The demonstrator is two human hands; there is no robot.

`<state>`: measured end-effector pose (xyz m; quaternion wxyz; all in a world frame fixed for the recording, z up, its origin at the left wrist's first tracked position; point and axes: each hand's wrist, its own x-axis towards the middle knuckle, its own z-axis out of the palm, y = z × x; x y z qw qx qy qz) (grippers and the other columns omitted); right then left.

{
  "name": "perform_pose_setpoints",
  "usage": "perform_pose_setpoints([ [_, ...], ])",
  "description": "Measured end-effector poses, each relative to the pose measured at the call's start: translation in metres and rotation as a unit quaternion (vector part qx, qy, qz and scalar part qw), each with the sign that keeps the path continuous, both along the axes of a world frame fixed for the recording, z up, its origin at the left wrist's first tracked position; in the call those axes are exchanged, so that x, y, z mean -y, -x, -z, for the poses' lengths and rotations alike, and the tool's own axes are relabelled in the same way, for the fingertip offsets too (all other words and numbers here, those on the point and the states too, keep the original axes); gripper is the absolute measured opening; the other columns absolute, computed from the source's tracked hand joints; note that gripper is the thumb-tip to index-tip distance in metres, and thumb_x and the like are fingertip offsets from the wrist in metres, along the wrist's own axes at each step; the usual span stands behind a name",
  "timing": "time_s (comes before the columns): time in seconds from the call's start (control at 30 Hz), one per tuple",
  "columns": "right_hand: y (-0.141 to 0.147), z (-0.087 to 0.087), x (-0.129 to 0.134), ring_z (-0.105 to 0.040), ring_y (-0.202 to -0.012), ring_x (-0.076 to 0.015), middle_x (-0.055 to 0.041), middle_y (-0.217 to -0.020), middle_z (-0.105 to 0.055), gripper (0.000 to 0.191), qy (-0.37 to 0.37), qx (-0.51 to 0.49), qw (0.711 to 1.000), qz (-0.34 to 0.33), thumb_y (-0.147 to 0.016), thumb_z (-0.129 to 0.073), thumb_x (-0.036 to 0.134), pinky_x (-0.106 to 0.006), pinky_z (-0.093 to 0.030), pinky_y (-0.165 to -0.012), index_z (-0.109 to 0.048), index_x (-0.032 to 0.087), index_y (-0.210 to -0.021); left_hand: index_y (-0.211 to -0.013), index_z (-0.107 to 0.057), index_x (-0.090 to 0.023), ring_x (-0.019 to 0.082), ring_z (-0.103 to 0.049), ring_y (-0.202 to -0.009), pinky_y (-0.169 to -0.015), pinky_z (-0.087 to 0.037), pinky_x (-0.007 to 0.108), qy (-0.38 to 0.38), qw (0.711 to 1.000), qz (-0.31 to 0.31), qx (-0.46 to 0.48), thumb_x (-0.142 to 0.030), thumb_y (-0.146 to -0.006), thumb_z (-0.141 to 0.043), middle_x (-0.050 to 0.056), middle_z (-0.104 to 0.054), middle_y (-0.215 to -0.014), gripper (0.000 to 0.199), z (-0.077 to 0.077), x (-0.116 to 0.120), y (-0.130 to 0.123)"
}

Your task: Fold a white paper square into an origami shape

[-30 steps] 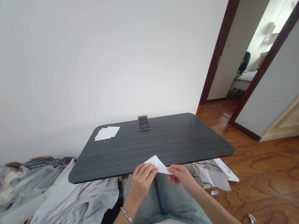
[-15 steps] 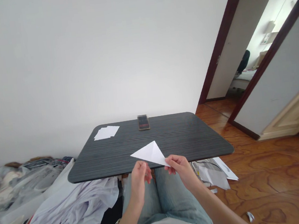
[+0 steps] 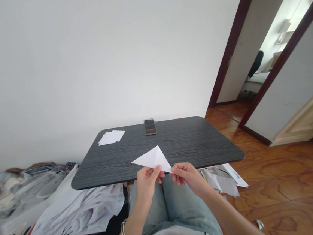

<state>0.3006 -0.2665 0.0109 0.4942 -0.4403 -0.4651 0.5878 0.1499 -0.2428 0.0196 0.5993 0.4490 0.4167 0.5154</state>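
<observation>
A white sheet of paper [image 3: 153,157], folded into a triangle with a crease down its middle, is held over the near edge of the dark table [image 3: 187,140]. My left hand [image 3: 149,178] pinches the triangle's lower edge near its middle, thumb on top. At the right corner, my right hand [image 3: 184,174] grips the paper between thumb and fingers. The triangle's top point faces away from me, and its left corner is free.
Several white paper sheets [image 3: 111,137] lie at the table's back left. A phone-like device [image 3: 150,127] stands at the back middle, near the wall. Clothes [image 3: 79,213] are heaped to the left; papers [image 3: 223,181] sit below the table's right side.
My left hand has closed on the paper's lower edge; before, it was just below it. The triangle has shifted slightly left. My right hand keeps its hold on the corner.
</observation>
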Motion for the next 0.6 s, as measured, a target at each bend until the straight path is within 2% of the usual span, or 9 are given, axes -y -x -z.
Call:
perform_pose_setpoints([
  [0.2,0.001,-0.0019,-0.0005,-0.044,-0.038,-0.0058,0.0025,-0.049,-0.057,0.033,-0.015,0.034,0.999,0.013,-0.067,-0.066,0.045,-0.019,-0.026,-0.038,-0.055,0.016,-0.057,-0.067,-0.065,-0.01,0.011,-0.056,-0.048,-0.04,-0.041,0.018,-0.001,1.0,-0.005,0.0,-0.034,-0.062,-0.072,0.003,-0.064,-0.055,0.026,0.001,-0.0006,-0.0005],
  [0.43,-0.0014,-0.0002,0.0003,-0.047,-0.04,-0.0074,0.0023,-0.049,-0.057,0.031,-0.037,0.064,0.997,0.02,-0.066,-0.067,0.043,-0.019,-0.034,-0.04,-0.055,0.016,-0.058,-0.068,-0.065,-0.009,0.012,-0.056,-0.049,-0.04,-0.041,0.018,0.001,1.0,-0.01,0.002,-0.034,-0.062,-0.072,0.004,-0.064,-0.055,0.026,0.003,0.0009,-0.0015],
  [0.5,-0.0013,0.0007,0.0003,-0.048,-0.04,-0.0078,0.0022,-0.049,-0.057,0.031,-0.037,0.067,0.997,0.027,-0.066,-0.067,0.043,-0.02,-0.037,-0.041,-0.055,0.016,-0.057,-0.069,-0.066,-0.009,0.012,-0.057,-0.05,-0.039,-0.041,0.018,0.014,1.0,0.006,0.007,-0.034,-0.061,-0.072,0.004,-0.064,-0.057,0.027,0.0035,0.0014,-0.0029],
  [0.6,0.0002,0.0014,-0.0001,-0.049,-0.04,-0.0083,0.0017,-0.049,-0.058,0.031,-0.035,0.078,0.996,0.034,-0.065,-0.067,0.044,-0.021,-0.04,-0.042,-0.056,0.016,-0.057,-0.066,-0.067,-0.009,0.013,-0.056,-0.05,-0.038,-0.04,0.019,0.026,0.998,0.064,-0.011,-0.036,-0.06,-0.072,0.006,-0.064,-0.057,0.028,0.0059,0.0015,-0.005],
])
